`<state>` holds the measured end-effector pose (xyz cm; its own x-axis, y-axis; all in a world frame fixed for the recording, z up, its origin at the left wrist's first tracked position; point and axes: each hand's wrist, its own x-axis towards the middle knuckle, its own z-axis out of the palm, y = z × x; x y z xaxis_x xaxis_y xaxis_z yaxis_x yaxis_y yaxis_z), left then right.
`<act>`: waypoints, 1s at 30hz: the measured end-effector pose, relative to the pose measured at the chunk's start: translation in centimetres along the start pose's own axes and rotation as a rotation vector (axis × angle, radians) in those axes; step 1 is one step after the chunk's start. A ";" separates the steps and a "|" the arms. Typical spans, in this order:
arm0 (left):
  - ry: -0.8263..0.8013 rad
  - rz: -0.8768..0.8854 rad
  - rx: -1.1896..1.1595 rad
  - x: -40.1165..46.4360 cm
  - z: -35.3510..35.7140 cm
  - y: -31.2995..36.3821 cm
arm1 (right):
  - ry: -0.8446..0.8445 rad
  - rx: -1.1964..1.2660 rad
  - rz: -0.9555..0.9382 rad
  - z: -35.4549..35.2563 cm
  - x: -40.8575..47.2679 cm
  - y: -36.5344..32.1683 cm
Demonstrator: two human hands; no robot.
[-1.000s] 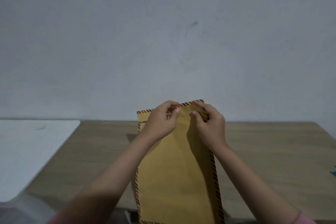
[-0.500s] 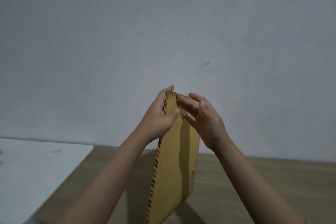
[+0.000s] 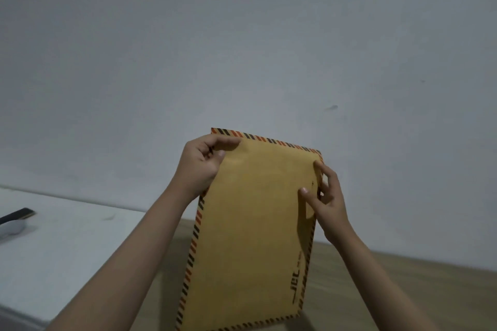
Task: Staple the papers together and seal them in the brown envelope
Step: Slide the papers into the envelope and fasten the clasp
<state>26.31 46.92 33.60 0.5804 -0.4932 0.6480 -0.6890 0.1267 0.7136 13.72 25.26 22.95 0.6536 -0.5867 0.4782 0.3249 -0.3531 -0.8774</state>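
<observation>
Brown envelope held upright in both hands above the worktop.

The brown envelope (image 3: 252, 228), edged with red-and-black stripes, is raised clear of the wooden worktop (image 3: 403, 290), its plain face toward the camera and its lower edge over the worktop's near edge. The left hand (image 3: 200, 166) grips the envelope's upper left corner, thumb on the front face and fingers curled behind. The right hand (image 3: 326, 201) pinches the right edge just below the upper right corner, thumb on the front face, fingers behind. A white surface (image 3: 67, 244) adjoins the worktop's left edge; a dark object (image 3: 17, 215) lies at its far left, cut off by the frame.
</observation>
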 end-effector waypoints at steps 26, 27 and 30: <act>-0.523 -0.694 0.732 -12.2 -5.8 -38.9 | -0.294 -0.731 0.513 18.3 -4.3 21.9; -0.510 -0.659 0.787 -12.3 -5.8 -39.3 | -0.399 -0.827 0.501 18.8 -4.9 22.3; -0.463 -0.562 0.864 -12.8 -6.0 -40.1 | -0.582 -0.991 0.479 20.1 -5.6 23.3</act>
<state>49.09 53.36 -1.69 0.8100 -0.5864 0.0040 -0.5541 -0.7631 0.3327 31.35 34.97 -0.99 0.8516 -0.4877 -0.1922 -0.5198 -0.7384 -0.4296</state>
